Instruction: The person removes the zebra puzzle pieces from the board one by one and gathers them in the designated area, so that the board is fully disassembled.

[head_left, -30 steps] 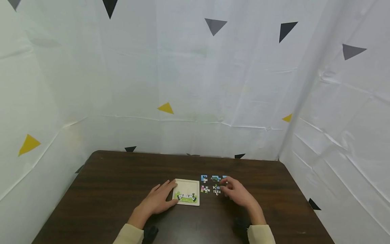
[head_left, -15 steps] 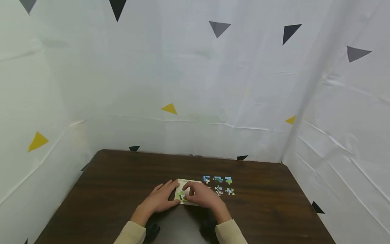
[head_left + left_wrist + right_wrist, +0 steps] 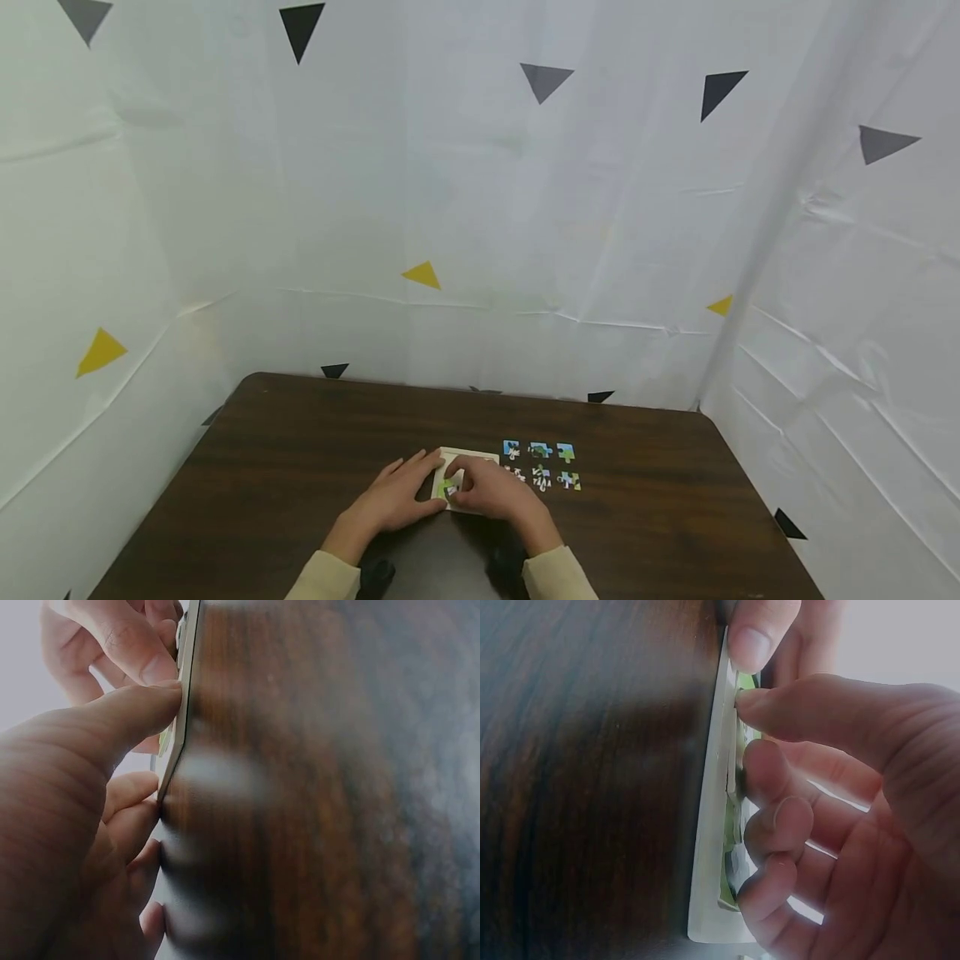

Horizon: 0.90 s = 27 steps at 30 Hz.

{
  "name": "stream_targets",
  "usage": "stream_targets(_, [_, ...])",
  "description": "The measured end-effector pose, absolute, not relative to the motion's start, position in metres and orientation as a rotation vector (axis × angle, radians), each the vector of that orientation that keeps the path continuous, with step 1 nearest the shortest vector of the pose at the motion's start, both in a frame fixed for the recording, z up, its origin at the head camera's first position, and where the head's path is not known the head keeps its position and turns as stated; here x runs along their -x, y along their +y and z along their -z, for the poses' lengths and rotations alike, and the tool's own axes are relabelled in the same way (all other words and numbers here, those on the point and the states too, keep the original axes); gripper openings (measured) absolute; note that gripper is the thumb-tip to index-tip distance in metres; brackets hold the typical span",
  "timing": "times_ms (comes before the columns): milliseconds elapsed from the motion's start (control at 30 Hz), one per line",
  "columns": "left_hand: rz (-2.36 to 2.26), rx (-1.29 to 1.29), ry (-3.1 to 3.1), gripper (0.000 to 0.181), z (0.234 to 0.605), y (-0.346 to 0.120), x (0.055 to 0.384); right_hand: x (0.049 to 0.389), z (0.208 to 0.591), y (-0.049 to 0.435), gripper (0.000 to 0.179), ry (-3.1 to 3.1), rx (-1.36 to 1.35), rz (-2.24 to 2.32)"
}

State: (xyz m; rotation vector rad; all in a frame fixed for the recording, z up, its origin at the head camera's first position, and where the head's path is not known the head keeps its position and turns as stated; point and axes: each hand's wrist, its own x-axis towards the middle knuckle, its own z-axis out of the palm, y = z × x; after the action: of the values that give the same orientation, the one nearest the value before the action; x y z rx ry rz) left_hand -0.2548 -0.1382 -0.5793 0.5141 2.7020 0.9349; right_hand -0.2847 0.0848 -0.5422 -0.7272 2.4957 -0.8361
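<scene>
A small square puzzle tray (image 3: pixel 492 456) with a pale wooden rim lies on the table in front of me. My left hand (image 3: pixel 395 497) rests at its left side, fingers extended, with thumb and fingertips pressing on the rim. My right hand (image 3: pixel 493 489) bends over the tray and pinches a puzzle piece (image 3: pixel 733 754) between thumb and fingers, low over the near edge. Green-edged picture pieces (image 3: pixel 731 881) lie along that edge, partly under the curled right fingers. Much of the tray is hidden by this hand in the head view.
Several loose puzzle pieces (image 3: pixel 540 450) lie in two rows right of the tray, one partly behind the right hand. The dark wooden table (image 3: pixel 645 508) extends around them. A white sheet (image 3: pixel 480 208) with coloured triangles hangs behind and beside the table.
My right hand has moved left from the loose pieces to over the tray, then lowered its fingertips there. My left hand has stayed at the tray's left side. The head view has shifted slightly.
</scene>
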Motion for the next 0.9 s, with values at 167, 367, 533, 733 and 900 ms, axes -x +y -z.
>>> stream_targets(167, [-0.941, -0.513, 2.707, 0.079, 0.5778, -0.1371, 0.254, 0.2854, 0.5417, 0.0859, 0.032, 2.485, 0.754, 0.847])
stream_targets(367, [-0.945, -0.517, 2.717, 0.08, 0.5789, -0.1365, 0.2527, 0.2846, 0.5419, 0.0882, 0.03, 2.469, 0.768, 0.87])
stream_targets(533, [-0.944, -0.51, 2.708, 0.08, 0.5795, -0.136, 0.2542, 0.2857, 0.5449, 0.0901, 0.023, 2.48, 0.79, 0.904])
stream_targets(733, [-0.943, -0.496, 2.699, 0.08, 0.5797, -0.1365, 0.2557, 0.2857, 0.5462, 0.0901, 0.01, 2.501, 0.796, 0.989])
stream_targets(900, [-0.946, -0.514, 2.701, 0.08, 0.5797, -0.1376, 0.2554, 0.2856, 0.5433, 0.0891, 0.008, 2.423, 0.793, 1.076])
